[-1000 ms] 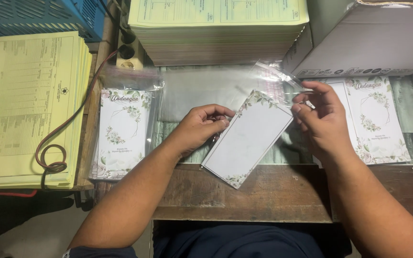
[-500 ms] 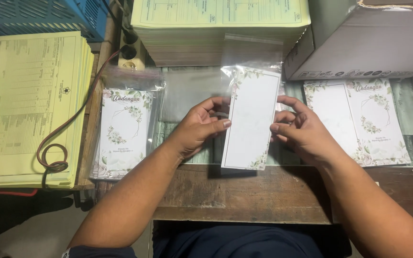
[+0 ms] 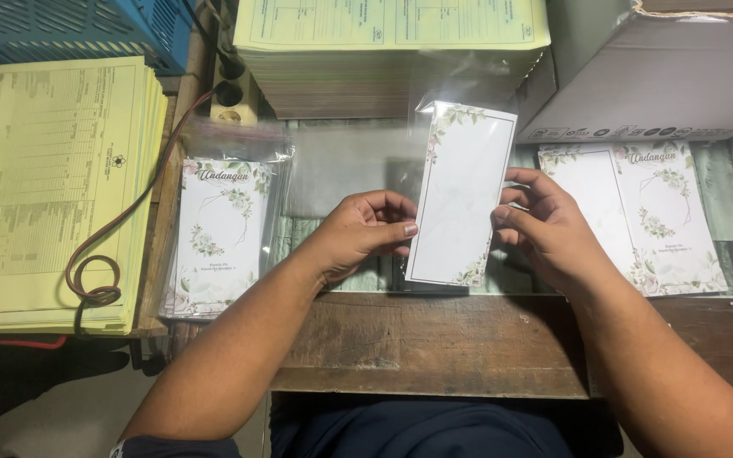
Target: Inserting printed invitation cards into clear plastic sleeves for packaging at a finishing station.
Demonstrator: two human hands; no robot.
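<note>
Upright between both hands, the card (image 3: pixel 460 195) stands inside a clear sleeve (image 3: pixel 443 93), over the bench's (image 3: pixel 434 339) near middle; gripping its 2 long edges likely keeps it square in the sleeve. Left hand (image 3: pixel 362 233) pinches the left edge, thumb and fingers closed on it, wrist angled in from near left. Right hand (image 3: pixel 549 229) clamps the right edge, fingers curled together. Sleeved cards (image 3: pixel 218 233) lie left, bare cards (image 3: pixel 638 212) right.

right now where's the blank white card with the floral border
In the head view it stands upright at centre, the white card partly in a clear sleeve, pinched between the left hand and right hand, above the wooden table edge.
</note>
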